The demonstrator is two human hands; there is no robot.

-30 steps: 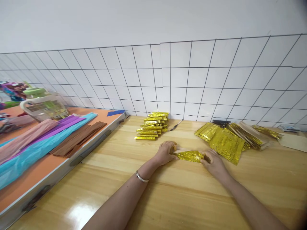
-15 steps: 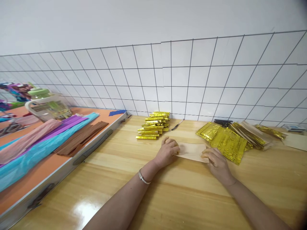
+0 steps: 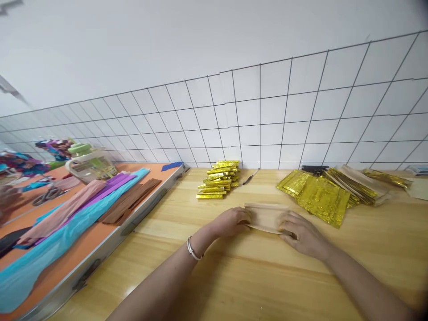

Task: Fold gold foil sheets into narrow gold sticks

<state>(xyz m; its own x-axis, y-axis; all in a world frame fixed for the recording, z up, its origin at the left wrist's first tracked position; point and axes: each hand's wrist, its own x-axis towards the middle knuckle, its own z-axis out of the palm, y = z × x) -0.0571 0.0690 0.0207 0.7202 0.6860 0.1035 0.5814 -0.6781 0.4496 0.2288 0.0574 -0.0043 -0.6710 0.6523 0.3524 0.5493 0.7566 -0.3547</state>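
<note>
A folded sheet of paper [image 3: 265,217], tan side up, lies on the wooden table [image 3: 254,276] between my hands. My left hand [image 3: 230,221] pinches its left end with curled fingers. My right hand [image 3: 301,232] presses on its right end, fingers bent over the edge. A stack of folded gold foil strips [image 3: 219,179] sits behind my left hand. A spread pile of flat gold foil sheets [image 3: 321,196] lies just right of my right hand.
A black pen [image 3: 250,176] lies near the wire grid wall. An orange board [image 3: 67,249] on the left carries strips of pink, purple, blue and brown crepe paper [image 3: 83,209], scissors [image 3: 47,195] and a plastic basket [image 3: 90,165]. A black clip [image 3: 314,169] lies behind the foil sheets.
The gold side of the sheet showed a second ago; the sheet now lies tan side up. The fold has narrowed, and the camera has tilted and shifted right.
</note>
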